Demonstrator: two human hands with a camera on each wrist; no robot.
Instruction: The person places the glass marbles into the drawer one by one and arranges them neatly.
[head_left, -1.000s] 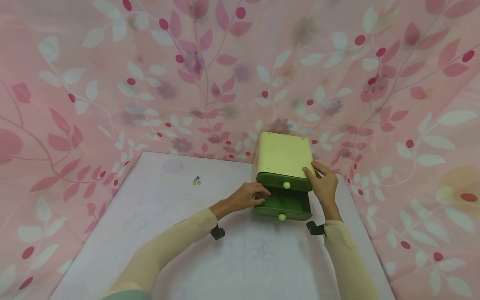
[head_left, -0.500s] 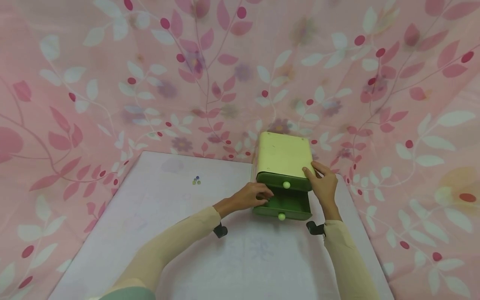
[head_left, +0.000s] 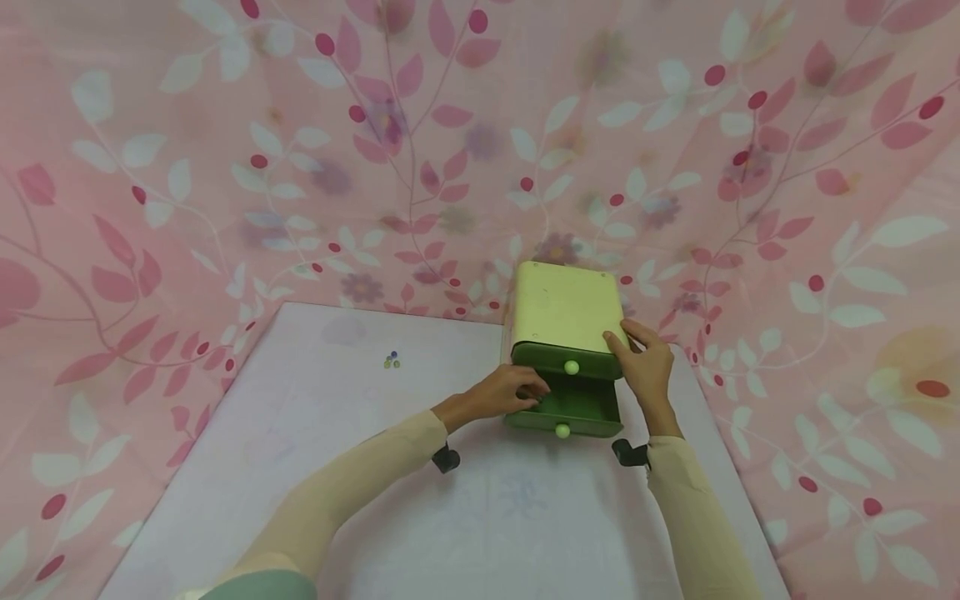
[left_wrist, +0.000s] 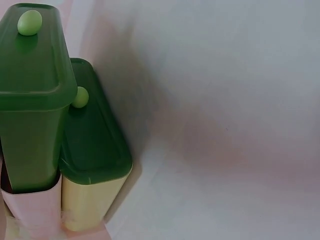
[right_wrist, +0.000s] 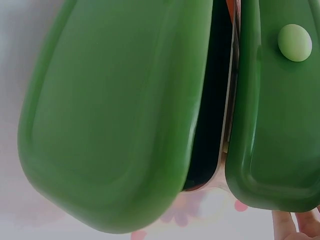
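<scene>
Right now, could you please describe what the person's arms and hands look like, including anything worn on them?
Both arms wear long, close-fitting pale cream sleeves that end at the wrists. The left hand and right hand are bare, with no gloves or rings visible. A small black camera mount is strapped under the left wrist, and a matching black mount sits under the right wrist. A pale green garment shows near the left shoulder.

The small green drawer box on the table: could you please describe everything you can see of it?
The drawer box has a pale yellow, smooth plastic-looking shell with rounded corners and two dark green drawers, each with a light green round knob. It stands at the far edge of the table, before the pink floral cloth. The upper drawer is shut; the lower drawer is pulled out. The right hand rests on the box's top right front corner, and the left hand reaches into the lower drawer's left side.
</scene>
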